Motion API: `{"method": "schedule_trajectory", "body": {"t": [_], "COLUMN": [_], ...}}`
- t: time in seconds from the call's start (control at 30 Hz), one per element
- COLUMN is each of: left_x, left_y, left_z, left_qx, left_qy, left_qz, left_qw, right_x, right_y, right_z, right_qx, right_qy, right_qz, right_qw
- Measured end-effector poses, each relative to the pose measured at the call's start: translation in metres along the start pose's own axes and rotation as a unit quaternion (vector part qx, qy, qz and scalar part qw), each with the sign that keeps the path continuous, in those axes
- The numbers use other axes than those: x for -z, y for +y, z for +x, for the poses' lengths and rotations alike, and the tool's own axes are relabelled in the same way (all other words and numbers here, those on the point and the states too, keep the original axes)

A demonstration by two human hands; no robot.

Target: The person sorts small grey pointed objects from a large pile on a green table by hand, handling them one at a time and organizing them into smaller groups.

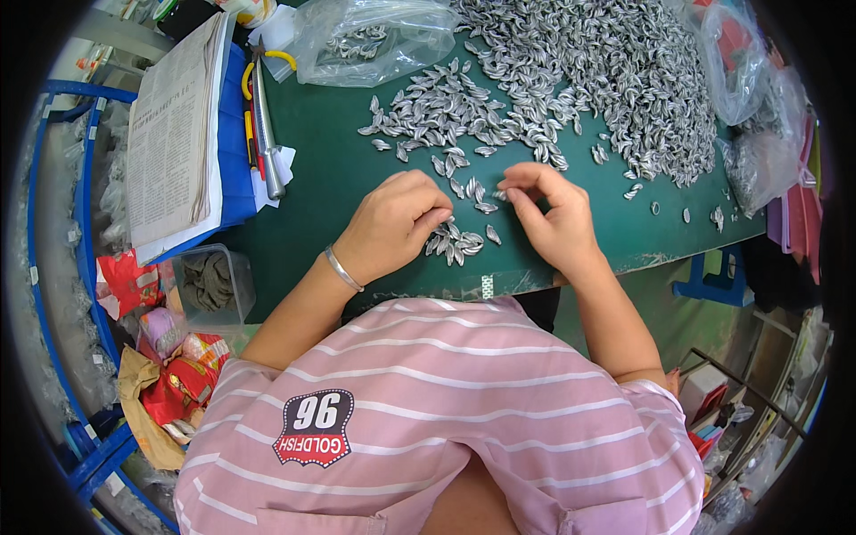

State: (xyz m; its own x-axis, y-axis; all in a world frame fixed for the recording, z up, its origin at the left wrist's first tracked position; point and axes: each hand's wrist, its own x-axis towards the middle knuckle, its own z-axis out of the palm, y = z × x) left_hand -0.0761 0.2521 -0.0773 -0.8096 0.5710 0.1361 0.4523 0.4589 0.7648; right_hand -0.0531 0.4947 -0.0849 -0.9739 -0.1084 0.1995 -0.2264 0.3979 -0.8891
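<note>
My right hand (555,212) pinches a small silver leaf-shaped metal piece (501,194) between thumb and forefinger, just above the green tabletop (330,152). My left hand (401,214), with a silver bangle on its wrist, is closed, thumb pressed to the curled fingers; whatever it may hold is hidden. Right by its fingertips lies a small cluster of the same ridged pieces (459,245). Several loose pieces (474,189) are scattered between the two hands. Farther off, a smaller heap (446,107) joins a large pile (615,80) of them at the back right.
At the far left, a stack of printed sheets (174,134) rests on a blue tray (234,143). Beside it lie yellow-handled scissors (259,76) and a metal tool (265,143). Clear plastic bags (374,40) stand behind. A clear bin (241,281) sits below the table's left edge.
</note>
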Motion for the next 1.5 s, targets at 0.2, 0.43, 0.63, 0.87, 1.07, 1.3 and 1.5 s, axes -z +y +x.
{"method": "schedule_trajectory", "body": {"t": [0.2, 0.43, 0.63, 0.87, 1.07, 1.3, 1.5], "left_x": [-0.012, -0.016, -0.022, -0.014, -0.014, -0.016, 0.001], "left_y": [0.005, 0.012, -0.001, 0.009, -0.003, -0.001, -0.002], "left_z": [0.012, 0.006, 0.001, 0.008, 0.017, 0.007, -0.002], "left_qx": [-0.072, -0.041, -0.065, -0.073, -0.078, -0.065, -0.069], "left_qy": [0.1, 0.082, 0.057, 0.061, 0.071, 0.077, 0.15], "left_qz": [0.093, 0.054, 0.066, 0.052, 0.098, 0.048, 0.043], "left_qw": [0.988, 0.994, 0.994, 0.994, 0.99, 0.994, 0.985], "right_x": [-0.004, -0.012, -0.02, -0.008, -0.001, -0.007, 0.0], "right_y": [-0.01, -0.01, -0.005, -0.006, -0.004, -0.01, -0.012], "right_z": [-0.003, 0.001, -0.001, 0.017, 0.023, 0.018, 0.035], "right_qx": [0.124, 0.137, 0.146, 0.202, 0.174, 0.152, 0.128], "right_qy": [-0.09, -0.081, -0.1, -0.068, -0.112, -0.172, -0.227], "right_qz": [-0.062, -0.068, -0.106, -0.087, -0.119, -0.086, -0.065], "right_qw": [0.986, 0.985, 0.979, 0.973, 0.971, 0.969, 0.963]}}
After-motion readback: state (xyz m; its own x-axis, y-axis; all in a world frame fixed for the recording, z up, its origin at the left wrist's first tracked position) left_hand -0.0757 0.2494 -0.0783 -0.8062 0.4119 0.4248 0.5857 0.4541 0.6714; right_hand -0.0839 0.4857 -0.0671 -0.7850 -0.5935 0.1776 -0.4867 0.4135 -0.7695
